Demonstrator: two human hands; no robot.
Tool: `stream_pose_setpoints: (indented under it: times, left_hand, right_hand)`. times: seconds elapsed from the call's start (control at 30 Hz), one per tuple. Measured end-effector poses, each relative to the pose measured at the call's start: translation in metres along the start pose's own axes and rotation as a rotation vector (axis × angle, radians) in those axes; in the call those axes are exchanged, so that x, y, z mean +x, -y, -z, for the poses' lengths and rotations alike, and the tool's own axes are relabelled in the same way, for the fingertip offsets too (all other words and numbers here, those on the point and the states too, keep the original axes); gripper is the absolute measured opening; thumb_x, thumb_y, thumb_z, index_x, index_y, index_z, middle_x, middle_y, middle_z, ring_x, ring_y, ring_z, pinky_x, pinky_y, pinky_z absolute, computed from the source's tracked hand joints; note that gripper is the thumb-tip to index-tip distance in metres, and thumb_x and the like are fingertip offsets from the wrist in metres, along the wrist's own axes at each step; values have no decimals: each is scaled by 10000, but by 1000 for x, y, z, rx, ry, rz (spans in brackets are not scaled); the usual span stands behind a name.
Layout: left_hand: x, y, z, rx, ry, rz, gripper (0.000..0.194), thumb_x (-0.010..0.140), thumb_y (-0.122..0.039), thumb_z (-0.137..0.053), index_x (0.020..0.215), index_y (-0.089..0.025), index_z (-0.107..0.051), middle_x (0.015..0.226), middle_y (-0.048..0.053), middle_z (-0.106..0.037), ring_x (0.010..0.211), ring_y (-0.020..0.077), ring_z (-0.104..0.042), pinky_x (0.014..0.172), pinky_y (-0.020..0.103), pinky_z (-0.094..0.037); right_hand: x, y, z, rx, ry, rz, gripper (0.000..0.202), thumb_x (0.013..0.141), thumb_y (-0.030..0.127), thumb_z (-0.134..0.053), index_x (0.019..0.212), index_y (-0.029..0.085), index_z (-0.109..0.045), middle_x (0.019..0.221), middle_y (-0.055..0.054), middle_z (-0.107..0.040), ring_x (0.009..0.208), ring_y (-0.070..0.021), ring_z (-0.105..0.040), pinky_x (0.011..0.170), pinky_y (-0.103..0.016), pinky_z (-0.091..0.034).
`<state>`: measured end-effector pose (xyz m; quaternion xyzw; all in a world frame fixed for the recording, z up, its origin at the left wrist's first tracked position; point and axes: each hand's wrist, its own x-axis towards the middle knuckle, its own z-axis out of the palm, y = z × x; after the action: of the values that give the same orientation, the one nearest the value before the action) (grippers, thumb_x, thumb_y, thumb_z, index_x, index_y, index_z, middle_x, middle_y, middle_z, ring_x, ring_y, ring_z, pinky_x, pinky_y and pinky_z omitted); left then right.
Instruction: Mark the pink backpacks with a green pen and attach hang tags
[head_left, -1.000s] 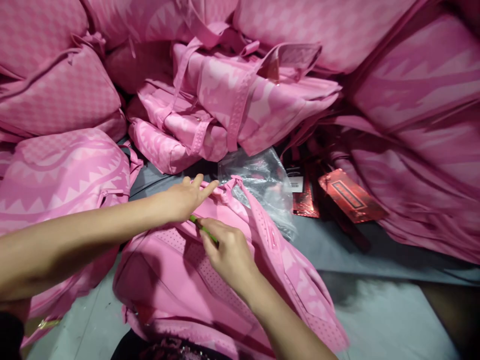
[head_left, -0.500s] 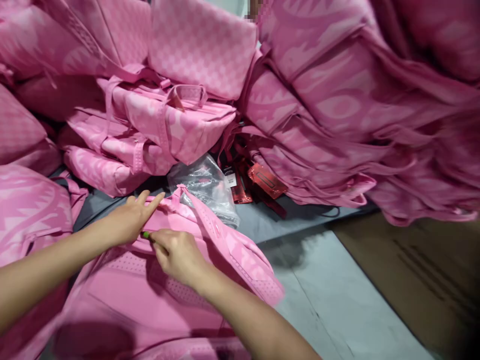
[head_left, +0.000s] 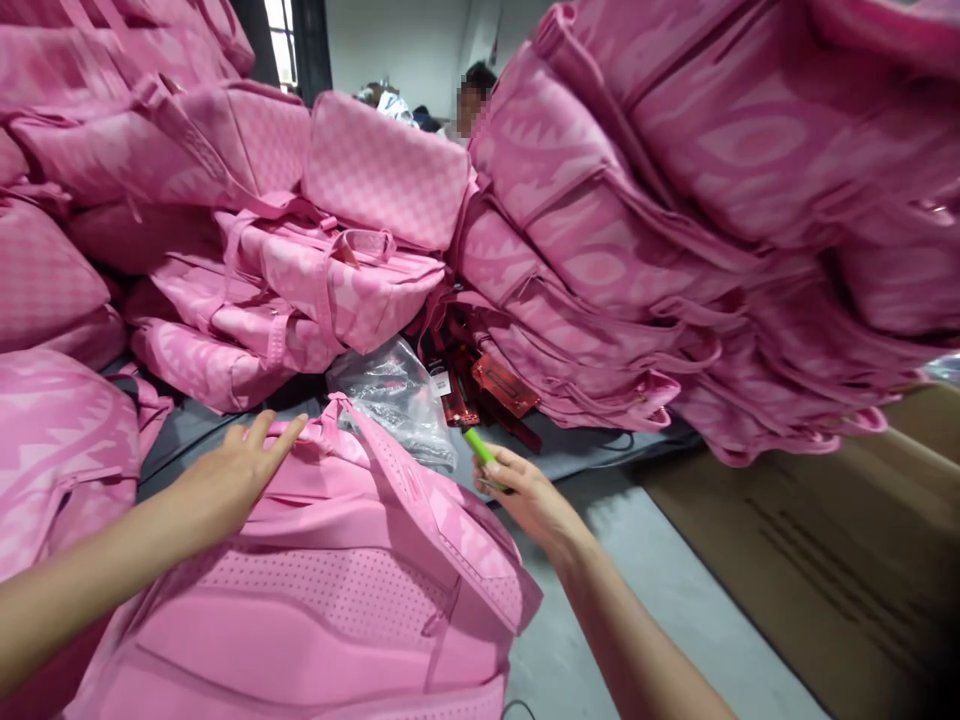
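A pink backpack lies in front of me with its dotted padded back panel facing up. My left hand rests on the backpack's upper left edge, fingers stretched out and spread; the thumb is hidden. To the right of the bag, my right hand is closed around a slim bright green tool, whose kind I cannot make out. The tool's dark end points up and left toward some red tags. A clear plastic bag lies just beyond the backpack's top handle.
Piles of pink backpacks rise at the left and right. Another backpack lies beside my left arm. The grey table edge runs below the right pile. A cardboard box stands at lower right. A person is in the background.
My right hand has moved right, away from the backpack's top edge, carrying the green tool. My left hand stays on the backpack. The view has tilted up, showing more of the room.
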<state>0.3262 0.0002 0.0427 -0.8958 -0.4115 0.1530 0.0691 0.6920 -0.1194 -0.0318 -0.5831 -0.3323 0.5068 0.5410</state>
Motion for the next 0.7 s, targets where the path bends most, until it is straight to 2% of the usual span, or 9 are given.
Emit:
stream_pose_setpoints:
  times: [0.07,0.13,0.2,0.3,0.37,0.43,0.53,0.6,0.7]
  left_hand:
    - [0,-2,3,6,14,11,863,766,50,-399,1564,-219,-210,1470,224,-367,1105,349,-570,689,350,-559]
    - [0,-2,3,19,-6,18,857,770,48,-396,1565,-213,-209,1484,233,-351,1118,356,-568,696,357,-564]
    - [-1,-2,0,23,-26,27,873,756,52,-403,1565,-210,-206,1491,240,-342,1121,357,-569,694,358,-568]
    - [1,-2,-7,17,-20,48,931,711,74,-418,1566,-223,-200,1495,230,-345,1125,346,-569,700,349,-572]
    - [3,-2,-10,21,-17,56,971,679,88,-424,1565,-239,-198,1498,213,-351,1140,335,-567,747,361,-574]
    - [6,-2,-12,24,-19,52,988,660,87,-434,1564,-240,-205,1497,205,-357,1167,334,-557,803,380,-570]
    - [10,-1,-14,17,-23,48,979,658,84,-434,1560,-234,-224,1498,204,-364,1170,333,-556,833,391,-562]
    - [12,0,-16,11,-19,47,994,646,94,-433,1561,-232,-221,1504,206,-360,1161,331,-558,832,388,-558]
    - [15,0,-18,-5,6,51,1028,619,103,-449,1563,-228,-211,1507,216,-354,1187,349,-542,837,391,-553]
  right_hand:
    - [15,-10,-8,-261,82,45,330,759,443,-626,944,184,-540,661,54,-512,550,-101,-481,561,-237,-422]
    - [34,-18,-23,-491,119,115,263,799,447,-548,854,198,-485,579,93,-401,484,-91,-387,504,-223,-363]
    - [53,-23,-38,-625,163,169,258,774,432,-586,777,197,-482,583,82,-425,512,-97,-416,521,-229,-377]
    - [74,-28,-52,-782,253,258,202,762,363,-635,745,176,-560,688,24,-581,658,-140,-558,639,-261,-465]
    - [85,-28,-50,-900,279,324,124,793,266,-604,869,173,-638,880,-28,-678,857,-178,-626,808,-300,-500]
    - [92,-27,-39,-1018,224,372,299,796,127,-546,1076,172,-642,1134,-87,-676,1094,-206,-597,990,-345,-448]
    - [97,-26,-16,-1182,103,382,483,806,10,-420,1255,126,-557,1304,-183,-596,1221,-242,-542,1056,-427,-406]
    - [98,-27,-7,-1274,138,406,395,828,25,-430,1177,106,-596,1377,-205,-542,1272,-261,-507,1073,-426,-396]
    - [104,-28,-12,-1379,315,475,202,802,60,-551,960,126,-657,1444,-163,-498,1338,-260,-447,1124,-356,-346]
